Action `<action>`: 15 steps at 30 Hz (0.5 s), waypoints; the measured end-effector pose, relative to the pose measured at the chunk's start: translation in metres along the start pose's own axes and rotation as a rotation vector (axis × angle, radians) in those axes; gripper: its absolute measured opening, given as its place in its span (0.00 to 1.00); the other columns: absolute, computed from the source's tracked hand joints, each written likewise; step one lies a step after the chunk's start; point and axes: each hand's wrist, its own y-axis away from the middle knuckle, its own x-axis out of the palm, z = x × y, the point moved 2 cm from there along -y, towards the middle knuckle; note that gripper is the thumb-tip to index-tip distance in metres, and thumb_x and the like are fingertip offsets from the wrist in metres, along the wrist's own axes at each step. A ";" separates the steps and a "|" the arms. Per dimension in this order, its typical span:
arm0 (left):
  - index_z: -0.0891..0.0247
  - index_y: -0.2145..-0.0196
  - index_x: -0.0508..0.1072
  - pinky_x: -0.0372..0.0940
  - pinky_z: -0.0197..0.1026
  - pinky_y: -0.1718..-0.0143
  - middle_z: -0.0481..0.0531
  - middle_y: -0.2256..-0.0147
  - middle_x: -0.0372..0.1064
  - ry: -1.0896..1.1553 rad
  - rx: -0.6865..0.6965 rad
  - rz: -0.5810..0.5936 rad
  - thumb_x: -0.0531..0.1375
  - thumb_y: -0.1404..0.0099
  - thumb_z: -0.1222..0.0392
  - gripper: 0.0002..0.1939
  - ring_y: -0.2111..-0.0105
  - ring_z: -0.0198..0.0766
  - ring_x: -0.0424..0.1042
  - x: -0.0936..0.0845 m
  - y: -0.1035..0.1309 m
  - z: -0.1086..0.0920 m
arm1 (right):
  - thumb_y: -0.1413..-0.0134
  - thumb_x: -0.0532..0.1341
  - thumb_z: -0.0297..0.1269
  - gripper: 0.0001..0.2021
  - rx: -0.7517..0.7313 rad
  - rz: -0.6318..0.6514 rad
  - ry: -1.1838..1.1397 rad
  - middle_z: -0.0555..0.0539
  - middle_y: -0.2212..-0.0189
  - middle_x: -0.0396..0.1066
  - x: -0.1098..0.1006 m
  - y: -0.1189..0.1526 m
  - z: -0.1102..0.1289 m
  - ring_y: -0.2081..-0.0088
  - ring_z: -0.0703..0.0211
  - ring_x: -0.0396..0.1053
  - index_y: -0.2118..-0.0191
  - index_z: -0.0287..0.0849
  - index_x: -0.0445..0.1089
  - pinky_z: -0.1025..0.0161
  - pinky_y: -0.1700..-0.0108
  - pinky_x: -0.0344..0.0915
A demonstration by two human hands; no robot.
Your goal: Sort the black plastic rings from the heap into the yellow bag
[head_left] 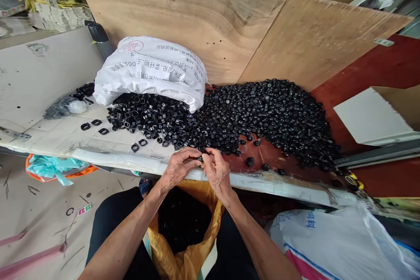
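My left hand (181, 165) and my right hand (215, 168) meet over the front edge of the bench, fingertips pinched together. Between them is a small black plastic part (200, 158), mostly hidden by the fingers. Just beyond, a heap of black plastic rings (149, 113) spills from under a white woven sack (154, 63). To its right spreads a large pile of small round black parts (269, 113). Below my hands, between my knees, an open yellow woven sack (210, 223) holds a mass of black parts.
A plywood board (183, 13) walls off the back of the bench. A clear bag of black parts (61, 107) lies at left, a cardboard box (370, 116) at right. A white sack (331, 240) stands low on the right; an orange-rimmed container (33, 174) is at lower left.
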 end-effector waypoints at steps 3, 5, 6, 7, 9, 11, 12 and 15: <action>0.60 0.58 0.82 0.73 0.45 0.49 0.55 0.56 0.79 0.007 -0.007 -0.024 0.69 0.33 0.56 0.08 0.55 0.41 0.78 -0.002 0.000 0.001 | 0.33 0.59 0.46 0.16 -0.029 0.059 -0.016 0.48 0.68 0.78 -0.003 0.000 0.003 0.71 0.58 0.76 0.48 0.42 0.72 0.64 0.68 0.72; 0.60 0.59 0.82 0.73 0.45 0.49 0.55 0.57 0.79 0.013 -0.008 -0.028 0.70 0.34 0.56 0.08 0.55 0.41 0.78 -0.002 0.000 0.002 | 0.33 0.59 0.45 0.13 -0.060 0.058 0.037 0.49 0.72 0.75 -0.006 0.000 0.005 0.73 0.59 0.74 0.59 0.42 0.75 0.65 0.69 0.69; 0.60 0.59 0.82 0.73 0.45 0.49 0.55 0.57 0.79 0.016 -0.009 -0.027 0.70 0.34 0.56 0.08 0.55 0.41 0.78 -0.003 0.000 0.003 | 0.32 0.58 0.45 0.15 -0.065 0.040 0.076 0.50 0.76 0.73 -0.008 -0.001 0.005 0.75 0.60 0.72 0.67 0.43 0.74 0.65 0.70 0.67; 0.60 0.59 0.82 0.73 0.45 0.49 0.55 0.57 0.79 0.018 -0.013 -0.029 0.70 0.34 0.56 0.08 0.55 0.41 0.78 -0.003 0.000 0.003 | 0.31 0.57 0.45 0.19 -0.064 0.011 0.109 0.50 0.79 0.70 -0.010 -0.001 0.006 0.76 0.60 0.70 0.73 0.43 0.71 0.64 0.70 0.66; 0.61 0.59 0.82 0.73 0.45 0.49 0.56 0.57 0.79 0.023 -0.023 -0.039 0.70 0.34 0.56 0.08 0.55 0.42 0.79 -0.003 0.000 0.004 | 0.30 0.56 0.45 0.21 -0.070 -0.038 0.129 0.50 0.78 0.71 -0.013 -0.001 0.007 0.74 0.60 0.69 0.75 0.43 0.70 0.64 0.68 0.66; 0.61 0.60 0.82 0.73 0.46 0.49 0.56 0.57 0.79 0.028 -0.030 -0.045 0.70 0.35 0.55 0.09 0.55 0.42 0.79 -0.003 0.000 0.004 | 0.32 0.58 0.45 0.15 -0.105 -0.015 0.111 0.49 0.72 0.74 -0.014 0.000 0.009 0.71 0.59 0.71 0.67 0.43 0.75 0.64 0.65 0.67; 0.61 0.60 0.82 0.73 0.46 0.48 0.56 0.57 0.79 0.030 -0.033 -0.044 0.70 0.35 0.55 0.09 0.55 0.42 0.79 -0.003 0.000 0.003 | 0.33 0.59 0.44 0.14 -0.123 0.013 0.111 0.49 0.72 0.74 -0.014 0.001 0.009 0.70 0.59 0.71 0.65 0.43 0.75 0.64 0.65 0.67; 0.61 0.60 0.83 0.74 0.47 0.49 0.56 0.57 0.79 0.033 -0.047 -0.038 0.70 0.34 0.54 0.09 0.54 0.43 0.79 -0.003 -0.001 0.002 | 0.34 0.60 0.43 0.13 -0.148 0.034 0.139 0.51 0.74 0.71 -0.015 0.003 0.009 0.71 0.59 0.69 0.67 0.43 0.75 0.63 0.65 0.68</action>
